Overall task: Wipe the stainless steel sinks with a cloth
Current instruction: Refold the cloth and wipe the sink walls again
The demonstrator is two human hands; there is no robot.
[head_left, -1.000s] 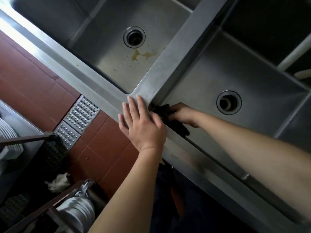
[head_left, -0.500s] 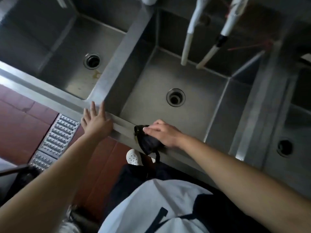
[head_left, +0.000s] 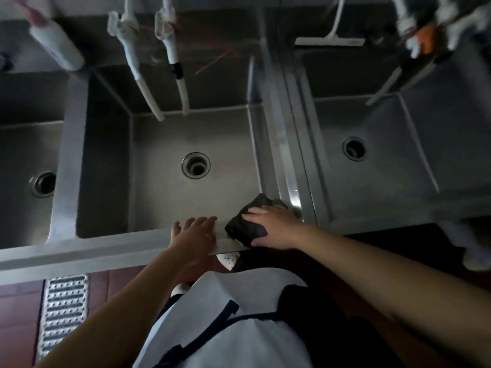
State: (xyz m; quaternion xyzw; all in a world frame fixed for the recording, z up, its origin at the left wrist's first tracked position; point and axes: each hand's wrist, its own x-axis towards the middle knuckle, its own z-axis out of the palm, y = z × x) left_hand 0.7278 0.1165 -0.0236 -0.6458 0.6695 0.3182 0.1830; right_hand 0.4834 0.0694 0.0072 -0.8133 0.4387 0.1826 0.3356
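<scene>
The right hand (head_left: 275,227) lies flat on a dark cloth (head_left: 245,225), fingers straight and spread, thumb at the near edge, pressing it onto the front rim at the right near corner of the middle sink (head_left: 159,208). The cloth is bunched, partly on the rim and partly over the basin's edge. Just left of it, the left hand (head_left: 194,235) rests open on the same rim, fingers straight and pointing into the basin, holding nothing. Beyond the hands the middle basin holds only its round drain (head_left: 196,165); two white pipes (head_left: 148,75) hang down over its far side. Right of the cloth, past a steel divider, is another sink (head_left: 385,208) with its own drain. Left of the left hand, a third sink (head_left: 16,155) shows a drain too. Below the hands lie red floor tiles with a metal grate (head_left: 63,309).
</scene>
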